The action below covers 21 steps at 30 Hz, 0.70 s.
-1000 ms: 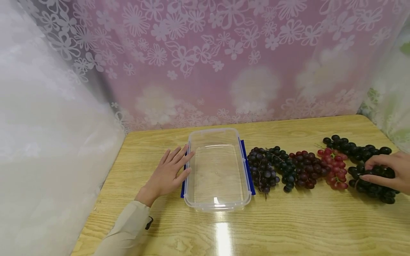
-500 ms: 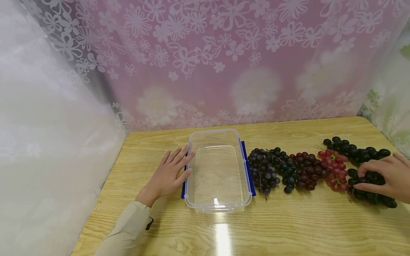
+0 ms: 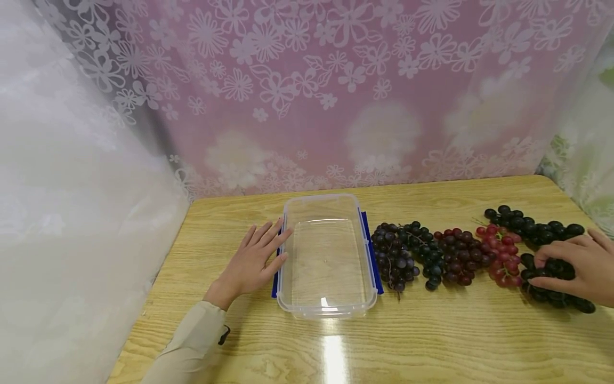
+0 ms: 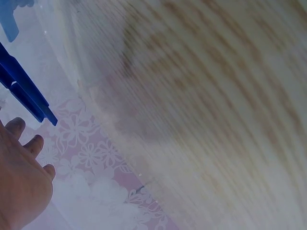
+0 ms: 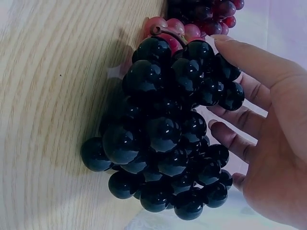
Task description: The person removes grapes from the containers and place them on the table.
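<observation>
My left hand lies with spread fingers on the left edge of a clear plastic food container with blue side clips. In the left wrist view, the fingers show close to a blue clip. On the far right, my right hand has thumb and fingers curved around the top of a bunch of black grapes. The right wrist view shows the grapes against the wooden tabletop, with thumb and fingertips at the bunch's side.
Between container and right hand lie bunches of dark purple grapes, blue-black grapes, dark red grapes and pinkish-red grapes. Another black bunch lies behind. The wooden table meets a pink floral curtain.
My right hand and the black grapes under it shifted slightly left and toward me, then stayed nearly still. The left hand and the container kept their places.
</observation>
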Motion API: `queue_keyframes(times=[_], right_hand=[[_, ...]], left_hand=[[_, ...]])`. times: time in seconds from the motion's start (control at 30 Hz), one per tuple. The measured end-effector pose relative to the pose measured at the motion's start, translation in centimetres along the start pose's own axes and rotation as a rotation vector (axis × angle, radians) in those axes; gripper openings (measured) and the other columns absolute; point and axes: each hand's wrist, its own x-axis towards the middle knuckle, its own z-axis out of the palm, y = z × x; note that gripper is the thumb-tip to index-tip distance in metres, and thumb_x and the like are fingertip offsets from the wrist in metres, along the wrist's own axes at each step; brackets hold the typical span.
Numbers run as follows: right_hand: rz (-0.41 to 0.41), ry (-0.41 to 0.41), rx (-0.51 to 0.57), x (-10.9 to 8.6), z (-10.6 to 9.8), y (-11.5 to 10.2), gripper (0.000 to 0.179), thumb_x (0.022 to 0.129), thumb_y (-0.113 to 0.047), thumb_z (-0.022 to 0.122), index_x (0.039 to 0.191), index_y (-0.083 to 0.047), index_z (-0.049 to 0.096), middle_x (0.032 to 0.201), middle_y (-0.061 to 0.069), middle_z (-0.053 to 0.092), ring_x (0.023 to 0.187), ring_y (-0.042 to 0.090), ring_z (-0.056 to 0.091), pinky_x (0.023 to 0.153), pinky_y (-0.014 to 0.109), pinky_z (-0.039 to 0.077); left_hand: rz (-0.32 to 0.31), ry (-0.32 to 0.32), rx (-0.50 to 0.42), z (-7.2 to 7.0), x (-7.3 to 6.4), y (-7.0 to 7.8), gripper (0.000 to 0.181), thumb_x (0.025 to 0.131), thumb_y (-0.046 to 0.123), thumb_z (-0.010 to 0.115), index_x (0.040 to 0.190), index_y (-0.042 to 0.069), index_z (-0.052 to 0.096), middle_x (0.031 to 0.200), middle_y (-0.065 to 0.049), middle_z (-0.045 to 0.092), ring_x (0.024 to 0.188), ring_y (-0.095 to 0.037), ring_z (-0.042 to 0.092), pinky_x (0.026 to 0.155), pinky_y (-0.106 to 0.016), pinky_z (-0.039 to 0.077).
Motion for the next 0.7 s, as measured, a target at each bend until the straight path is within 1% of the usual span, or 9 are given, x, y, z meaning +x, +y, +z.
queue_keyframes(times=[0.1, 0.17, 0.23, 0.27, 0.4, 0.47, 0.57, 0.6, 0.7], right_hand=[[0.014, -0.008, 0.008, -0.02, -0.08, -0.13, 0.044, 0.053, -0.053, 0.085, 0.069, -0.025, 0.055, 0.072, -0.003, 0.058, 0.08, 0.041, 0.047, 0.099, 0.069, 0.011], [0.024, -0.01, 0.015, -0.11, -0.12, -0.15, 0.043, 0.054, -0.053, 0.085, 0.068, -0.025, 0.055, 0.072, -0.002, 0.058, 0.081, 0.043, 0.047, 0.104, 0.068, 0.003], [0.032, 0.003, 0.027, -0.19, -0.06, -0.1, 0.042, 0.055, -0.053, 0.085, 0.068, -0.025, 0.055, 0.072, -0.003, 0.058, 0.082, 0.043, 0.048, 0.106, 0.066, -0.004], [0.03, 0.009, 0.034, -0.21, -0.07, -0.05, 0.042, 0.056, -0.053, 0.084, 0.068, -0.025, 0.055, 0.071, -0.003, 0.058, 0.081, 0.043, 0.049, 0.106, 0.066, -0.005], [0.022, 0.031, 0.047, -0.13, 0.09, 0.26, 0.036, 0.064, -0.05, 0.082, 0.066, -0.025, 0.056, 0.068, -0.008, 0.057, 0.078, 0.04, 0.053, 0.106, 0.065, -0.006], [0.02, 0.026, 0.047, -0.03, 0.09, 0.41, 0.036, 0.068, -0.05, 0.081, 0.066, -0.023, 0.057, 0.066, -0.009, 0.055, 0.074, 0.039, 0.054, 0.106, 0.065, -0.007], [0.029, 0.03, 0.034, 0.09, 0.15, 0.46, 0.039, 0.069, -0.052, 0.079, 0.066, -0.021, 0.056, 0.064, -0.01, 0.055, 0.071, 0.037, 0.055, 0.107, 0.064, -0.007], [0.039, 0.032, 0.028, 0.1, 0.15, 0.48, 0.041, 0.069, -0.053, 0.079, 0.066, -0.019, 0.056, 0.064, -0.008, 0.055, 0.071, 0.037, 0.055, 0.107, 0.064, -0.006], [0.067, 0.032, 0.003, 0.25, -0.1, 0.33, 0.05, 0.068, -0.057, 0.078, 0.069, -0.012, 0.057, 0.064, -0.004, 0.055, 0.067, 0.035, 0.055, 0.108, 0.065, 0.001]], left_hand=[[-0.004, -0.006, 0.008, -0.02, -0.05, 0.0, 0.056, 0.103, 0.05, 0.027, 0.154, 0.027, 0.023, 0.158, -0.003, 0.015, 0.144, -0.022, 0.009, 0.114, -0.052, 0.004], [-0.004, -0.007, 0.009, -0.02, -0.08, 0.02, 0.056, 0.103, 0.05, 0.027, 0.154, 0.029, 0.021, 0.159, -0.003, 0.015, 0.144, -0.022, 0.009, 0.114, -0.052, 0.004], [-0.004, -0.009, 0.008, -0.04, -0.09, 0.0, 0.056, 0.103, 0.05, 0.028, 0.154, 0.03, 0.02, 0.159, -0.003, 0.015, 0.144, -0.023, 0.01, 0.114, -0.052, 0.004], [-0.002, -0.007, 0.007, -0.07, -0.09, 0.0, 0.056, 0.103, 0.05, 0.029, 0.154, 0.029, 0.021, 0.158, -0.003, 0.015, 0.144, -0.023, 0.01, 0.114, -0.052, 0.004], [0.006, 0.005, 0.01, -0.1, -0.01, -0.11, 0.055, 0.103, 0.048, 0.029, 0.153, 0.026, 0.025, 0.158, -0.004, 0.016, 0.144, -0.025, 0.012, 0.113, -0.052, 0.004], [0.009, 0.005, 0.019, -0.16, 0.0, -0.14, 0.056, 0.103, 0.049, 0.028, 0.154, 0.027, 0.024, 0.158, -0.004, 0.016, 0.144, -0.024, 0.011, 0.113, -0.052, 0.005], [0.011, -0.001, 0.03, -0.25, -0.04, -0.22, 0.055, 0.103, 0.05, 0.028, 0.154, 0.029, 0.022, 0.158, -0.003, 0.016, 0.144, -0.023, 0.009, 0.113, -0.053, 0.005], [0.011, -0.005, 0.035, -0.3, -0.06, -0.22, 0.055, 0.103, 0.05, 0.028, 0.154, 0.03, 0.021, 0.158, -0.003, 0.016, 0.144, -0.022, 0.009, 0.113, -0.053, 0.005], [0.007, -0.007, 0.036, -0.46, -0.07, -0.16, 0.055, 0.103, 0.05, 0.028, 0.154, 0.032, 0.019, 0.158, -0.003, 0.016, 0.144, -0.022, 0.009, 0.113, -0.053, 0.006]])
